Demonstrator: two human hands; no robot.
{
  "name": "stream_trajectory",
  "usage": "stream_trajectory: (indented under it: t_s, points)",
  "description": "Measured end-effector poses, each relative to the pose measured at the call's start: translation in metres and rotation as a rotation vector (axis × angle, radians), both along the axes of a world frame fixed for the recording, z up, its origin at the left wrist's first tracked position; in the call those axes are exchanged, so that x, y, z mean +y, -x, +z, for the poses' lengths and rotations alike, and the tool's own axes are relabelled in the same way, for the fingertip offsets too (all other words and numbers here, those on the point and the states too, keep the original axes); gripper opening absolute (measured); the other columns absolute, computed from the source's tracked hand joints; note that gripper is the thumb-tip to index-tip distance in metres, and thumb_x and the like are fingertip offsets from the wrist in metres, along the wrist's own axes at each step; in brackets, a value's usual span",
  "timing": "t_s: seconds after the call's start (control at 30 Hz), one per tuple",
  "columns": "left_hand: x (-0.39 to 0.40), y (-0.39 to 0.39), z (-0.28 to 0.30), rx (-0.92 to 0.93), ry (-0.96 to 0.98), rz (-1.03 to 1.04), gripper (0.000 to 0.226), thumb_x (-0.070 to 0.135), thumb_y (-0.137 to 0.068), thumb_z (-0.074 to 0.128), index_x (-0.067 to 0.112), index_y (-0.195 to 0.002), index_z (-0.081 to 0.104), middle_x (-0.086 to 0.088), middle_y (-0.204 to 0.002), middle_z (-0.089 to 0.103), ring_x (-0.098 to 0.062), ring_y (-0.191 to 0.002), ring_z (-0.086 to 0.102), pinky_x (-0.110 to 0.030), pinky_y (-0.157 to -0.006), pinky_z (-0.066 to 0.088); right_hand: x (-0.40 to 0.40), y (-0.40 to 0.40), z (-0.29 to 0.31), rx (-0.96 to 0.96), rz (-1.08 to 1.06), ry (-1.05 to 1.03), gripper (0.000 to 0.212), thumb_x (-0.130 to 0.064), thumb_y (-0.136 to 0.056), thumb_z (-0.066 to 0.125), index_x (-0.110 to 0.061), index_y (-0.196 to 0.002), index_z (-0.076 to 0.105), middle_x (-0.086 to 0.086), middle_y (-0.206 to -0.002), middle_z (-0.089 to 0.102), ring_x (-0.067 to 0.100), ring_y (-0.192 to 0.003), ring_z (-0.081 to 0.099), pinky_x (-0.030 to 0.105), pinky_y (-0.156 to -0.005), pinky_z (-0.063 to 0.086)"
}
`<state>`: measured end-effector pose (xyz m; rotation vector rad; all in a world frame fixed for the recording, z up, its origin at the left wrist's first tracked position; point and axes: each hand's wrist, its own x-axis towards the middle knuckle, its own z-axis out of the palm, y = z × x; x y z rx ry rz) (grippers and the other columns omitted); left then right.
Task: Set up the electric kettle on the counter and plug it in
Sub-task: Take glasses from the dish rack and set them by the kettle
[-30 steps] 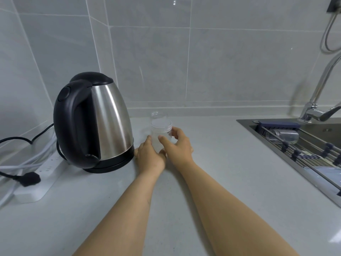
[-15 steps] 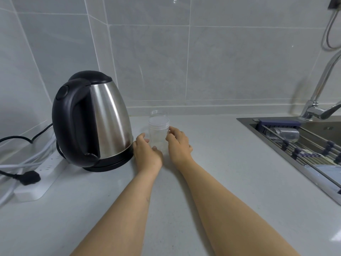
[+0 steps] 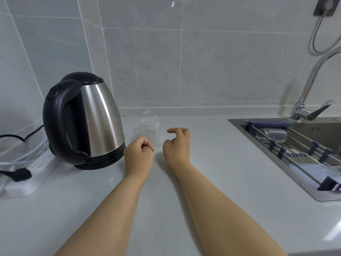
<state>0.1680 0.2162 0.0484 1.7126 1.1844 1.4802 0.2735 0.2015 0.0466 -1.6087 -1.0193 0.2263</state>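
Head view — kettle cord hidden, sink cut off

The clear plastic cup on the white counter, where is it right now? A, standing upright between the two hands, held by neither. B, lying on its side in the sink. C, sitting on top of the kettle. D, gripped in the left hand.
A: the clear plastic cup stands upright on the white counter, with the curled left hand and the loosely open right hand on either side, neither gripping it.
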Motion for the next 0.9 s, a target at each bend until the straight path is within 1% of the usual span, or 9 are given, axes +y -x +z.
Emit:
stream_trajectory:
  t_s: [0.13, 0.2, 0.27, 0.37, 0.43, 0.53, 0.7, 0.8, 0.9]
  points:
    - [-0.010, -0.003, 0.002, 0.018, -0.014, -0.018, 0.028, -0.015, -0.069, 0.038, 0.004, -0.057, 0.053, 0.002, -0.052, 0.048, -0.015, -0.052, 0.041, -0.013, -0.044, 0.032, -0.013, -0.010, 0.000, -0.011, -0.029, -0.030, 0.032, 0.002, -0.083, 0.045, -0.013, -0.107, 0.060, -0.005, -0.119, 0.041, 0.008, -0.067, 0.046, 0.027, -0.072, 0.044]
    - [-0.017, -0.008, 0.003, 0.045, -0.030, -0.039, 0.028, -0.015, -0.070, 0.038, 0.005, -0.057, 0.053, 0.003, -0.052, 0.049, -0.013, -0.052, 0.041, -0.012, -0.045, 0.033, -0.021, -0.018, 0.000, -0.032, -0.017, -0.061, 0.024, -0.001, -0.086, 0.048, -0.012, -0.103, 0.061, -0.005, -0.114, 0.044, 0.004, -0.070, 0.047, 0.021, -0.072, 0.041]
    - [-0.021, -0.013, 0.001, 0.078, -0.038, -0.075, 0.030, -0.015, -0.071, 0.039, 0.006, -0.057, 0.055, 0.004, -0.052, 0.049, -0.011, -0.052, 0.042, -0.011, -0.045, 0.032, -0.027, -0.026, -0.002, -0.077, 0.002, -0.090, 0.016, -0.004, -0.088, 0.052, -0.011, -0.097, 0.062, -0.005, -0.104, 0.046, 0.007, -0.076, 0.049, 0.011, -0.070, 0.036]
    - [-0.028, -0.023, -0.002, 0.133, -0.069, -0.144, 0.032, -0.015, -0.070, 0.039, 0.009, -0.056, 0.057, 0.004, -0.055, 0.053, -0.007, -0.052, 0.045, -0.011, -0.047, 0.034, -0.040, -0.045, -0.002, -0.145, -0.024, -0.136, 0.015, 0.001, -0.083, 0.054, -0.013, -0.088, 0.057, -0.005, -0.093, 0.048, 0.010, -0.081, 0.049, 0.004, -0.068, 0.034]
    - [-0.031, -0.031, -0.004, 0.158, -0.096, -0.178, 0.033, -0.013, -0.069, 0.039, 0.013, -0.056, 0.056, 0.005, -0.057, 0.055, -0.006, -0.054, 0.046, -0.014, -0.049, 0.034, -0.051, -0.061, 0.000, -0.174, -0.063, -0.161, 0.020, 0.003, -0.079, 0.055, -0.016, -0.082, 0.050, -0.004, -0.088, 0.049, 0.011, -0.079, 0.048, 0.006, -0.068, 0.035]
    - [-0.034, -0.040, -0.007, 0.187, -0.113, -0.227, 0.027, -0.001, -0.067, 0.035, 0.019, -0.060, 0.052, 0.009, -0.053, 0.051, -0.014, -0.053, 0.044, -0.026, -0.052, 0.035, -0.067, -0.092, 0.001, -0.229, -0.120, -0.147, 0.022, 0.005, -0.076, 0.056, -0.015, -0.077, 0.046, -0.002, -0.084, 0.049, 0.015, -0.077, 0.049, 0.008, -0.066, 0.035]
    - [-0.046, -0.057, -0.008, 0.348, -0.183, -0.319, 0.023, 0.005, -0.064, 0.029, 0.020, -0.064, 0.047, 0.008, -0.050, 0.044, -0.016, -0.052, 0.039, -0.029, -0.051, 0.032, -0.093, -0.149, 0.002, -0.292, -0.285, -0.116, 0.016, 0.005, -0.075, 0.056, -0.010, -0.076, 0.050, 0.000, -0.083, 0.049, 0.021, -0.080, 0.050, 0.019, -0.066, 0.031]
    - [-0.052, -0.072, -0.007, 0.328, -0.189, -0.354, 0.024, 0.007, -0.060, 0.027, 0.020, -0.063, 0.046, 0.008, -0.049, 0.042, -0.017, -0.051, 0.038, -0.029, -0.051, 0.031, -0.104, -0.181, 0.001, -0.287, -0.404, -0.076, 0.011, 0.004, -0.076, 0.056, -0.006, -0.079, 0.052, 0.003, -0.086, 0.048, 0.023, -0.084, 0.048, 0.022, -0.067, 0.027]
    - [-0.059, -0.093, -0.007, 0.318, -0.196, -0.402, 0.025, 0.007, -0.060, 0.026, 0.024, -0.060, 0.044, 0.009, -0.048, 0.041, -0.015, -0.051, 0.038, -0.027, -0.050, 0.029, -0.110, -0.205, 0.002, -0.275, -0.497, -0.027, 0.008, 0.003, -0.078, 0.053, -0.003, -0.083, 0.055, 0.006, -0.090, 0.049, 0.022, -0.089, 0.044, 0.027, -0.072, 0.031]
